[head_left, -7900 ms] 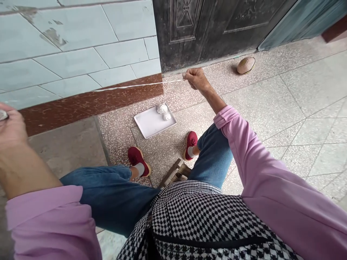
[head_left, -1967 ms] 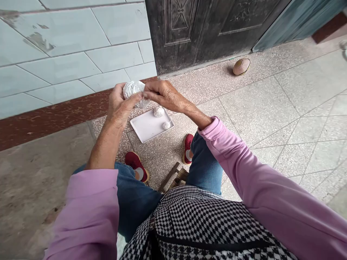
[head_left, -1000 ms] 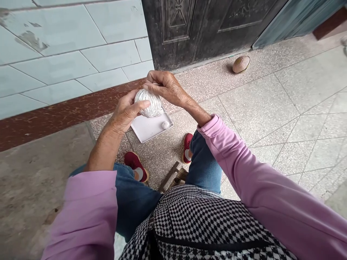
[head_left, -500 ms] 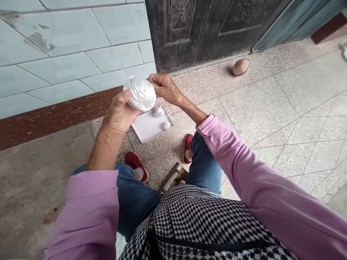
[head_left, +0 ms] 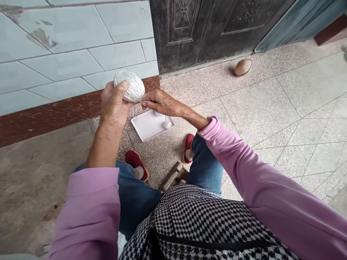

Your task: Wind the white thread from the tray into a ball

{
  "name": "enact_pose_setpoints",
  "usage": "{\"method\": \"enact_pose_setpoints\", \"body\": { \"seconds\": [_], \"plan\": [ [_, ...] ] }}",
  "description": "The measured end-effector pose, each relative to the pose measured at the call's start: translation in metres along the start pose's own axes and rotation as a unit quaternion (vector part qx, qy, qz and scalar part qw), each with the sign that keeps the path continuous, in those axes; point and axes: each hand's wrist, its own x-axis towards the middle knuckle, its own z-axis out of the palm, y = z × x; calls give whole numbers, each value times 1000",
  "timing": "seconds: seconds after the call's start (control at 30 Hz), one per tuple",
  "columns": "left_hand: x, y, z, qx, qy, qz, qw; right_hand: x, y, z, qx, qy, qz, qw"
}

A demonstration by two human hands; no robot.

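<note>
A large ball of white yarn [head_left: 133,86] is held up in front of the wall, with my left hand [head_left: 115,99] wrapped round its left side and the thumb pressed on top. At the ball's lower right, my right hand [head_left: 159,102] is closed in a pinch, its fingertips close to the wound strands. The yarn between those fingers is too thin to make out clearly. Below the hands, a pale shallow tray [head_left: 146,126] lies on the floor. Inside it sit a small white yarn ball [head_left: 167,125] and another small ball [head_left: 158,113], partly hidden by my right hand.
My feet in red shoes [head_left: 137,164] stand either side of a low wooden stool [head_left: 173,177]. A tiled wall [head_left: 67,57] rises at the left, and a dark carved door [head_left: 206,32] stands ahead. A worn ball [head_left: 243,67] rests on the floor near the door.
The large yarn ball has shifted left and turned in my left hand. My right hand has swung from behind the ball down to its lower right side.
</note>
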Motion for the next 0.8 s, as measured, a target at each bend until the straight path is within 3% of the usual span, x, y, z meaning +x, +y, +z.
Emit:
{"method": "enact_pose_setpoints", "body": {
  "seconds": [0.2,0.33,0.57,0.8],
  "plan": [
    [-5,-2,4,74,-2,-14,997,-2,10,-14,54,84,-8,995],
    [-14,4,9,91,-75,-51,992,3,19,-24,87,137,11,987],
    [-31,16,15,55,-186,-124,973,3,14,-25,70,158,33,984],
    [-35,15,21,80,-171,-95,978,7,11,-23,74,157,49,984]
  ]
}}
